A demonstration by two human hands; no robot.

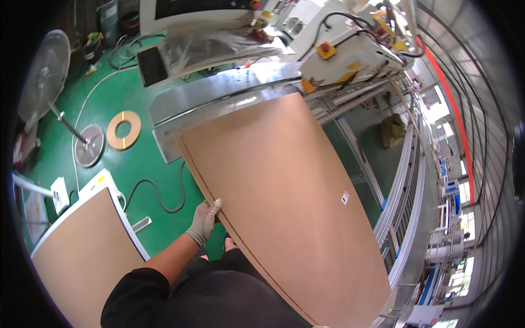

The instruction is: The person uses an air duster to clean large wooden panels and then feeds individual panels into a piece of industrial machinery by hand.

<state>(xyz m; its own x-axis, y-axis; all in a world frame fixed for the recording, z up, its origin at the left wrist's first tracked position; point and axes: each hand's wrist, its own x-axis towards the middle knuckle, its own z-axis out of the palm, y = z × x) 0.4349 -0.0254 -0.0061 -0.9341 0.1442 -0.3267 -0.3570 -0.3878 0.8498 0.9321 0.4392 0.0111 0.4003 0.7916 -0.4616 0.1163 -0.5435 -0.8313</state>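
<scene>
A large brown flat panel (268, 180) slants across the middle, with a thin dark line along its left edge and a small white label (345, 198) near its right edge. My left hand (204, 220), in a pale glove, grips the panel's left edge, thumb on top and fingers curled underneath. The far end of the panel rests over the metal table (219, 93) of a machine. At the lower border, by the panel's near corner, only a pale sliver shows that may be my right glove; its fingers are hidden.
Left of me lies another brown panel (82, 262) with a white edge. A roll of brown edge tape (123, 130), a standing fan (46, 76) and a black cable (158, 199) are on the green floor. Metal rails (402, 191) run along the right; a machine head (350, 63) stands beyond.
</scene>
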